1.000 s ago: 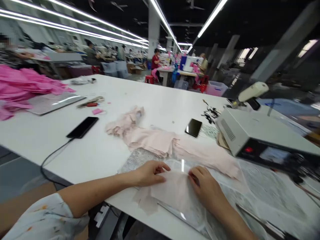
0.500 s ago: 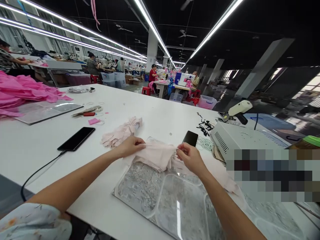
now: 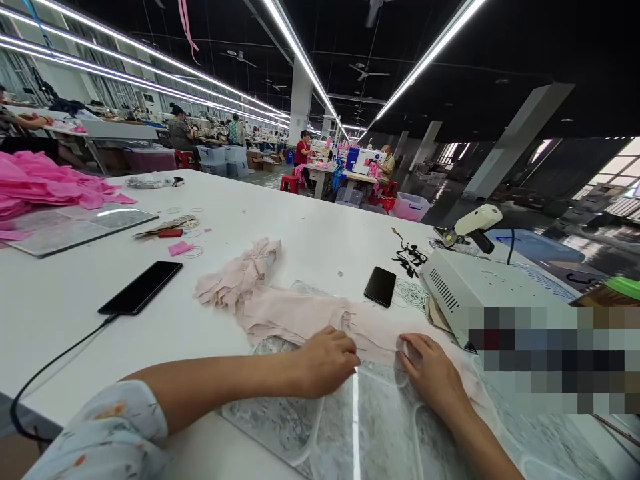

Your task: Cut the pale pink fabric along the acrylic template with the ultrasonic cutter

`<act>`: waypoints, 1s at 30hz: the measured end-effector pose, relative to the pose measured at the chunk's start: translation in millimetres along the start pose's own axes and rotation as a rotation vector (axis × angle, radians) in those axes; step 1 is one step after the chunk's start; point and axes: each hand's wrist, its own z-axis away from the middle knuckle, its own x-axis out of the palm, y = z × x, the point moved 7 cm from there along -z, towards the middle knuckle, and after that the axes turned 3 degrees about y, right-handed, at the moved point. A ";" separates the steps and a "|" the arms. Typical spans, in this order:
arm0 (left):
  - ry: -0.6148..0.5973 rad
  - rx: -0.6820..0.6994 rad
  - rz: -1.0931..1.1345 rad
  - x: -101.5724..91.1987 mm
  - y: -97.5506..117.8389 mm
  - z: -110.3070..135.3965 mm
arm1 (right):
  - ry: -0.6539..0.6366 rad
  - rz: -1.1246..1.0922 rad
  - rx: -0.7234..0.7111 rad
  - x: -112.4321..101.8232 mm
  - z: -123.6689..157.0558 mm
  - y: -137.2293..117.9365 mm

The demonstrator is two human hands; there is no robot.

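Note:
Pale pink fabric pieces (image 3: 300, 313) lie spread across the white table (image 3: 280, 220), with a bunched heap of them (image 3: 240, 277) at their left end. My left hand (image 3: 325, 360) rests knuckles up on the near edge of the fabric, fingers curled and pinching it. My right hand (image 3: 430, 373) lies beside it to the right, fingers pressed on the same pink layer. Under both hands sits a clear plastic template (image 3: 360, 427) over a grey patterned sheet.
A black phone (image 3: 381, 286) lies behind the fabric; another phone (image 3: 140, 287) with a cable is at the left. A grey machine box (image 3: 475, 287) with a white handheld tool (image 3: 475, 220) stands at the right. Bright pink fabric (image 3: 45, 183) is piled far left. Other people sit at distant tables.
Both hands have come back toward me from the far fabric pile and now rest low on the near edge of the pink fabric. The view has tilted down slightly.

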 end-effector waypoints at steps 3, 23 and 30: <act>-0.055 0.024 -0.063 18.3 12.4 -33.5 | 0.033 0.001 -0.039 7.4 -0.3 4.4; -0.095 -0.154 -0.168 36.9 -3.9 -92.1 | 0.187 -0.099 -0.120 1.0 0.7 11.5; -0.017 -0.116 -0.220 38.7 -1.5 -103.2 | 0.199 -0.042 -0.167 -4.9 1.6 5.9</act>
